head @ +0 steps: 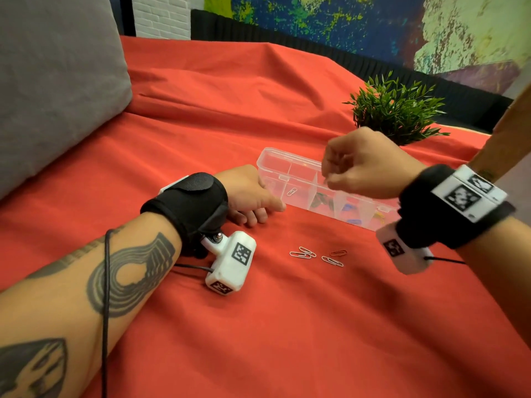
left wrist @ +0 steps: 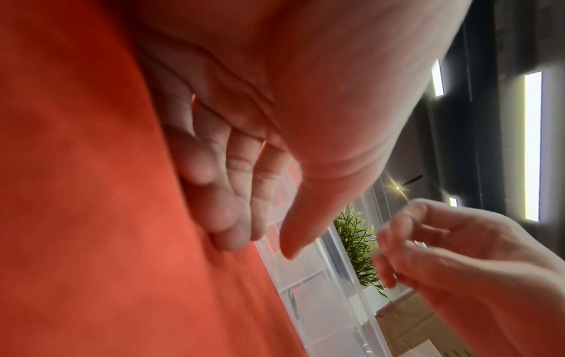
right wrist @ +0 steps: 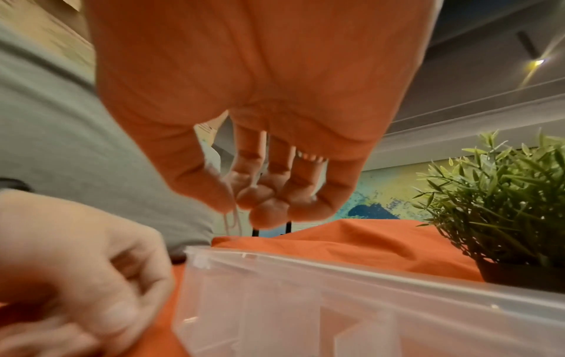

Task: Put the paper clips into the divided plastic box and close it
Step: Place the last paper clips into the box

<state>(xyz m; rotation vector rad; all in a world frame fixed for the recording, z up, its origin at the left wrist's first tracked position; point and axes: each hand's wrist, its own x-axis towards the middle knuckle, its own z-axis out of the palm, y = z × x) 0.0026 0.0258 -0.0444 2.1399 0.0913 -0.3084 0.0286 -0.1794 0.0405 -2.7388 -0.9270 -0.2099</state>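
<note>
The clear divided box (head: 298, 170) lies open on the red cloth. A silver paper clip (head: 291, 191) lies in one compartment near the left end; dark, blue and yellow clips fill compartments further right. My left hand (head: 267, 212) rests on the cloth at the box's left end, thumb (left wrist: 293, 241) against its near wall, fingers loosely curled. My right hand (head: 327, 180) hovers over the box's middle and pinches a silver paper clip (right wrist: 232, 221) between thumb and fingertips. Several loose clips (head: 303, 252), one of them red (head: 338, 252), lie on the cloth in front of the box.
A small green plant (head: 395, 110) in a dark pot stands just behind the box's right part. A grey cushion (head: 57, 81) fills the far left. A cardboard edge (head: 511, 124) rises at the right. Red cloth (head: 287, 326) covers the whole surface.
</note>
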